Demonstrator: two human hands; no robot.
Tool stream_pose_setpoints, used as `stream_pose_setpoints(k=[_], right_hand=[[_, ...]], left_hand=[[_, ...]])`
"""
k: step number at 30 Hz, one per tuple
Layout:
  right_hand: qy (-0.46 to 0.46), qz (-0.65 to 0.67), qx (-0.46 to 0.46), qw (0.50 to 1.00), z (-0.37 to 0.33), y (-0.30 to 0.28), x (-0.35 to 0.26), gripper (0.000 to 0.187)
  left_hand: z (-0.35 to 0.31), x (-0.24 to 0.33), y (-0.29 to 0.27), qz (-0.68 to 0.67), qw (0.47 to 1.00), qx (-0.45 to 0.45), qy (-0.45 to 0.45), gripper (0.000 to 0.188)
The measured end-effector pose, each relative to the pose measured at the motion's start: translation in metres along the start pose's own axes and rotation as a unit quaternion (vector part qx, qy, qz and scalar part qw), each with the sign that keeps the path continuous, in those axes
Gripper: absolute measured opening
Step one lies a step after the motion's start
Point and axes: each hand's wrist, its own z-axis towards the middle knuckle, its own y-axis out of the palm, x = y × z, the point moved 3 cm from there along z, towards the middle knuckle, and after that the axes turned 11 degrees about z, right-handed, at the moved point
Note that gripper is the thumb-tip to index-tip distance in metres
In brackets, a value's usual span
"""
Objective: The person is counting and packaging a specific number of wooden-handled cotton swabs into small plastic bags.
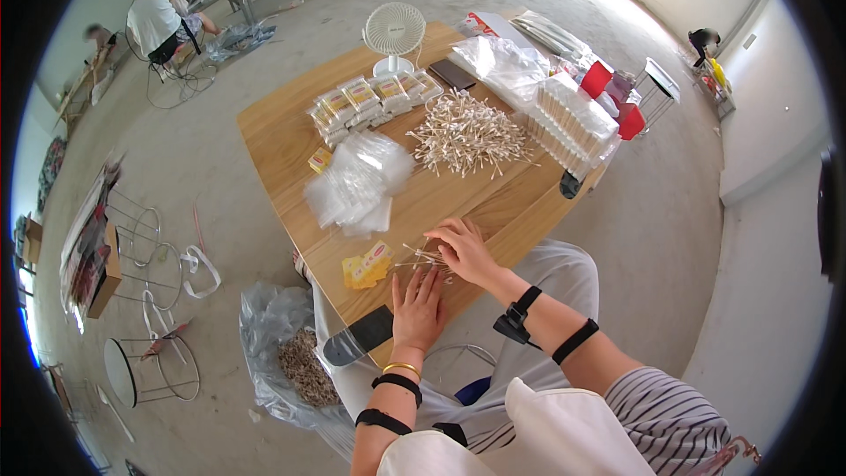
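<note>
A small bunch of cotton swabs [421, 257] lay near the front edge of the wooden table [282, 137], right hand [464, 249] cupped over them, fingers curled, not clearly pinching any. Left hand [417, 307] rested flat and open just beside, gripping nothing. Yellow label slips [366, 266] sat to the left, clear plastic bags [357, 181] behind, the big swab pile [467, 132] further back.

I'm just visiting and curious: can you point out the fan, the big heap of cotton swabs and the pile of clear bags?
fan [394, 28], head view, centre of its round grille.
swab heap [467, 132], head view, middle of the heap.
clear bags [357, 181], head view, middle of the pile.
</note>
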Motion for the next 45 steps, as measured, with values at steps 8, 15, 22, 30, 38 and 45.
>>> stream_pose_setpoints(k=[8,15,22,30,38,45], right_hand=[[-0.008,-0.021,-0.089,0.996,0.024,0.002,0.016,0.013],[0.016,-0.037,-0.019,0.999,0.021,-0.028,0.039,0.007],[0.041,-0.037,0.003,0.998,0.019,-0.043,0.046,0.005],[-0.034,-0.097,-0.039,0.994,0.027,-0.056,0.02,0.008],[0.047,-0.018,0.038,0.998,0.028,-0.057,0.033,0.004],[0.088,0.019,0.04,0.995,0.013,-0.015,0.043,0.005]], left_hand=[[0.001,0.0,-0.002,-0.008,1.0,0.011,0.004,0.055],[0.001,0.0,-0.005,-0.013,1.0,0.019,-0.004,0.053],[0.002,0.001,-0.003,-0.008,1.0,0.011,-0.001,0.054],[0.001,0.0,-0.003,-0.007,1.0,0.018,-0.002,0.054],[0.001,0.0,-0.004,-0.01,1.0,0.02,-0.006,0.054],[0.002,0.0,-0.002,-0.011,1.0,0.011,-0.003,0.055]])
